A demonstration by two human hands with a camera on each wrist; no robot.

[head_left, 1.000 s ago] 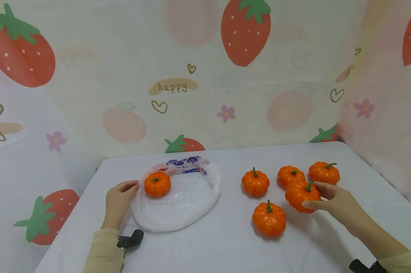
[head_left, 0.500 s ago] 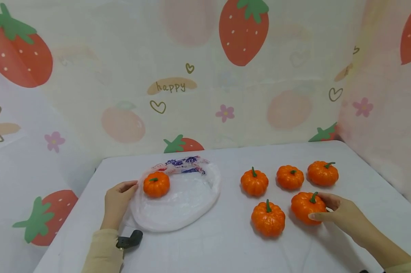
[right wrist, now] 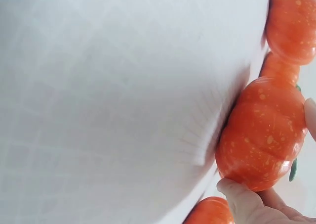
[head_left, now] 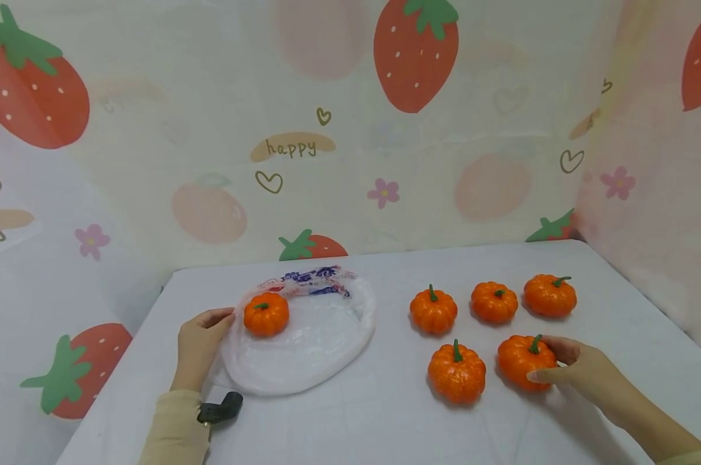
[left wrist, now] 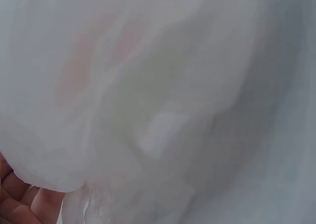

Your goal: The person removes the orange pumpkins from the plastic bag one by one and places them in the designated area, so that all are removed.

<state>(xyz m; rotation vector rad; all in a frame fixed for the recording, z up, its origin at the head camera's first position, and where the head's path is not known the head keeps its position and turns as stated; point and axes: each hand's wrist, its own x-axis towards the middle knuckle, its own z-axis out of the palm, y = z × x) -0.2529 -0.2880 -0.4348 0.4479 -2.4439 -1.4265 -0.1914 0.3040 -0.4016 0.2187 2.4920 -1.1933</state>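
A clear plastic bag (head_left: 321, 352) with blue and red print lies spread open on the table, and one small orange toy pumpkin (head_left: 266, 316) sits in its left part. The left hand (head_left: 201, 342) pinches the bag's left edge. In the left wrist view the whitish bag film (left wrist: 148, 85) covers most of the picture, with curled fingers (left wrist: 19, 199) at the lower left. At right, the right hand (head_left: 588, 374) grips another pumpkin (head_left: 521, 361) between thumb and fingers, at table level. The right wrist view shows that pumpkin (right wrist: 264, 135) against the white cloth.
Closest to the held pumpkin stands a pumpkin (head_left: 457, 374) on its left. Behind them is a row of three more: a left one (head_left: 433, 311), a middle one (head_left: 494, 303) and a right one (head_left: 550, 296). A strawberry-print curtain (head_left: 356, 161) backs the white table (head_left: 350, 426).
The right hand has lowered its pumpkin toward the front of the table, away from the back row, down to the surface. The left hand and the bag have stayed put.
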